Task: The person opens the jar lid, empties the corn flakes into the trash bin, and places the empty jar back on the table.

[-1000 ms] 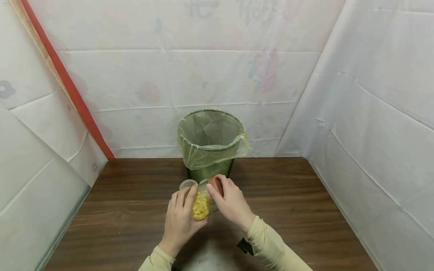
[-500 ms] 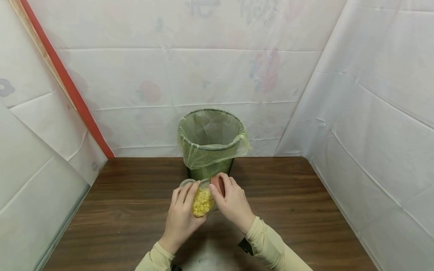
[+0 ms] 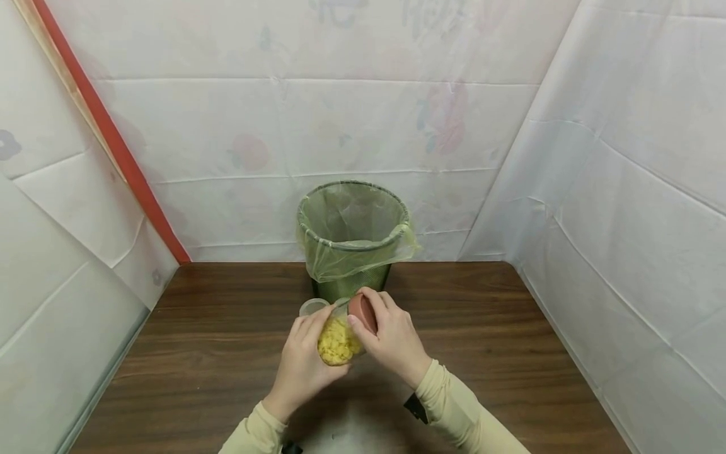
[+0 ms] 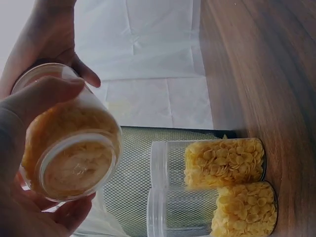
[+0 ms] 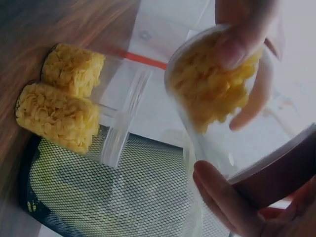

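Jar (image 3: pixel 337 343) of yellow flakes tilted above table (image 3: pixel 227 366), bin (image 3: pixel 363 280) behind. Left hand (image 3: pixel 302 360) wraps its body, presumably for steadiness; right hand (image 3: pixel 396 340) grips brown lid (image 3: pixel 360 313) by its edge, likely for leverage. Two other jars (image 4: pixel 224 163) stand upright beside bin, perhaps leaving elbow room.

The held jar (image 4: pixel 79 138) looks like clear plastic, smooth and glossy, around rough, crinkled flakes (image 5: pixel 207 81). In the head view, the brown round piece (image 3: pixel 363 313) at its one-thirty looks smooth and matt. Toward twelve o'clock, fine bin mesh (image 3: pixel 354 285) shows beneath thin translucent plastic film (image 3: pixel 334 265). Bench (image 3: pixel 221 340): dark wood grain. Sleeves (image 3: pixel 454 410): matt cloth.
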`<state>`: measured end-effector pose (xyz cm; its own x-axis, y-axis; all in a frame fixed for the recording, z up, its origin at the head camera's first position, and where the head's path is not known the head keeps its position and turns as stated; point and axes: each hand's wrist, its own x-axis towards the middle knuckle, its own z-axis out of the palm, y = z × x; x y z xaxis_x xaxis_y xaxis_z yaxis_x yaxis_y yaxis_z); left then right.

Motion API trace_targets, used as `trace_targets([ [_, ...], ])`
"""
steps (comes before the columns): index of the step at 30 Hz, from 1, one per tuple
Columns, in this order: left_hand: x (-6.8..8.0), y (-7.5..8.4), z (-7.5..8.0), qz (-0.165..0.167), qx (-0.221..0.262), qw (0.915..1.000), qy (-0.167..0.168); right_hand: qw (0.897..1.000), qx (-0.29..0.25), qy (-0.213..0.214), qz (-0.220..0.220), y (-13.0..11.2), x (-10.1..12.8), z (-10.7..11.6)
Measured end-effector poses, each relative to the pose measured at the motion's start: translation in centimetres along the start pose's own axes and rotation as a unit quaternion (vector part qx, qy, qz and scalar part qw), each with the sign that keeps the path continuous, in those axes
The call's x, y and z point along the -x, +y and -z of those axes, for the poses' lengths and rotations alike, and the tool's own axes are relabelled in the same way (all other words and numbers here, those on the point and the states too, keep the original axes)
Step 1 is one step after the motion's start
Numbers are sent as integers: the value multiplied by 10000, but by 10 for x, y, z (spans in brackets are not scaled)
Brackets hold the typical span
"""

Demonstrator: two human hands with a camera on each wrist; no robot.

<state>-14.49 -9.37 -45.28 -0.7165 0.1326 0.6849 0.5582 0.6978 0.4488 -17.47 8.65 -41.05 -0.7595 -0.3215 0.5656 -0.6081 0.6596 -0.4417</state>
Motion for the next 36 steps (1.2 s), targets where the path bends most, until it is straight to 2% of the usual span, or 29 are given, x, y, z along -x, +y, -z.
trace_targets([
  [7,0,1,4,102,277,9995,-106,9954,-259,-152,913,13,-4,5],
  [15,2,5,6,334,525,9974,-375,9820,-693,-403,1713,24,-6,9],
  [31,4,5,5,437,630,9961,-446,9639,-1497,-566,2127,29,-7,5],
  [36,5,4,5,308,570,9973,-356,9563,-1905,-680,2111,29,-8,4],
])
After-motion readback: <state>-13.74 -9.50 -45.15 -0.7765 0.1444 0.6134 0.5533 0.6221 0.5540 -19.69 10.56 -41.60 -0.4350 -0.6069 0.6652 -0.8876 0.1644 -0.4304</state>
